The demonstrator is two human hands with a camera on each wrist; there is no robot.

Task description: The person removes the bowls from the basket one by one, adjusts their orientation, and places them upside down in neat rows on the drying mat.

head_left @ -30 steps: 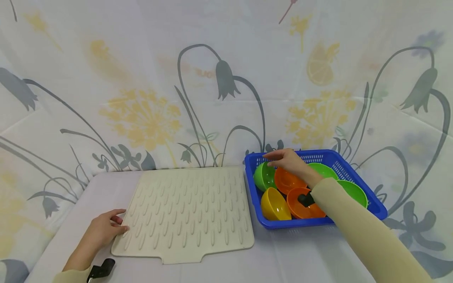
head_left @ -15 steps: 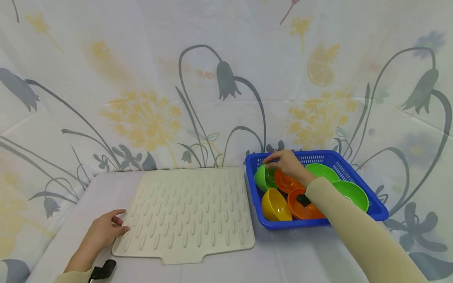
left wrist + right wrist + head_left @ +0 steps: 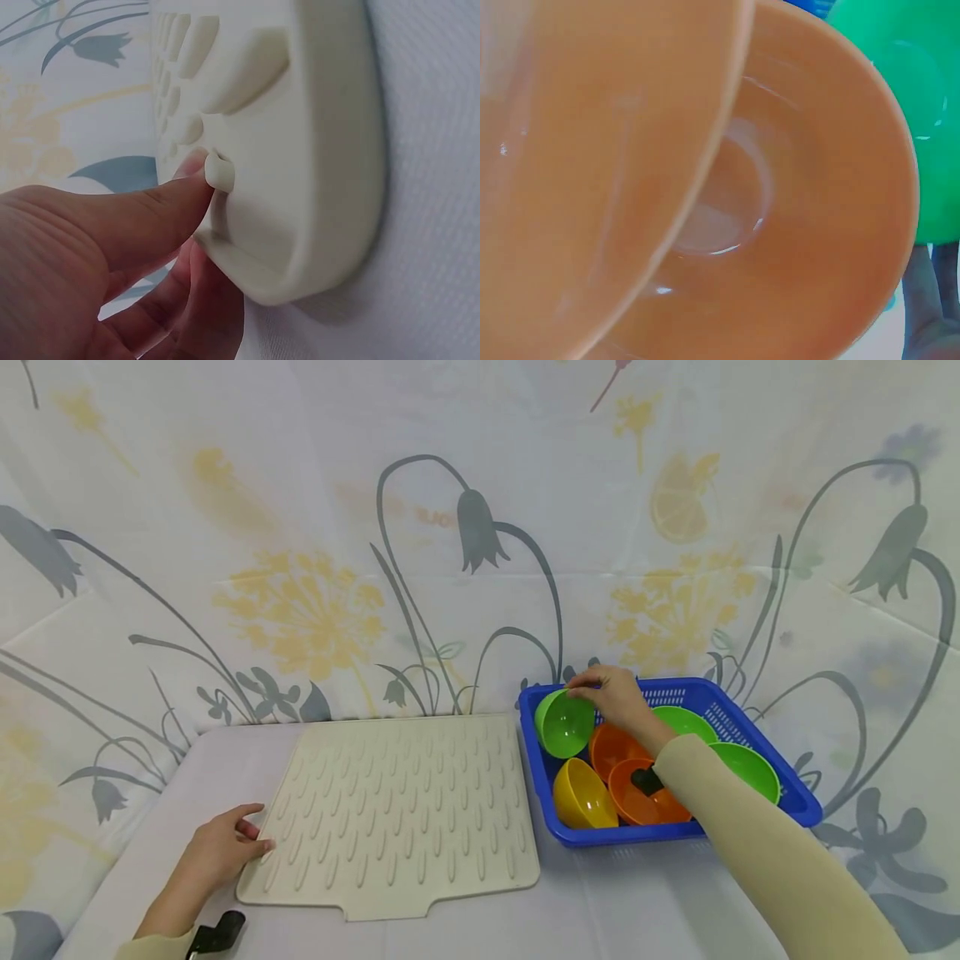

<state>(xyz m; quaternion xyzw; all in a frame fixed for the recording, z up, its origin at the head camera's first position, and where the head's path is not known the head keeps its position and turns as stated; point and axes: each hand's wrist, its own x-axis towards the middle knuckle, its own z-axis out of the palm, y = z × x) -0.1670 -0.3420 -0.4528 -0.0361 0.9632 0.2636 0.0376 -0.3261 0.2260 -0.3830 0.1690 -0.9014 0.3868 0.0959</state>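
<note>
The held green bowl (image 3: 564, 728) is at the rear left corner of the blue basket (image 3: 637, 836), tilted with its opening towards the viewer. The right hand (image 3: 613, 697) is immediately right of it and narrow, with thumb and forefinger pinching the bowl's upper rim. Whether the bowl touches the basket floor cannot be told. In the right wrist view, the fingers appear at the edge of this bowl, beside two orange bowls that fill most of the view.

The left hand (image 3: 219, 850) is well apart from the bowl, at the left edge of the cream board (image 3: 405, 867). It is narrow and grips that edge near the front corner: the thumb lies on the upper face against a raised ridge, the fingers at the outer side. The board lies flat, left of the basket, with rows of ridges and a tab at the front.

Also in the basket are a yellow bowl (image 3: 583, 795) at the front left, a front orange bowl (image 3: 637, 810), a rear orange bowl (image 3: 613, 748) partly behind it, and, towards the right, a rear green bowl (image 3: 686, 723) and a front green bowl (image 3: 753, 770). Basket and board stand on a white-covered table (image 3: 615, 902) before a flower-printed cloth (image 3: 480, 627).
</note>
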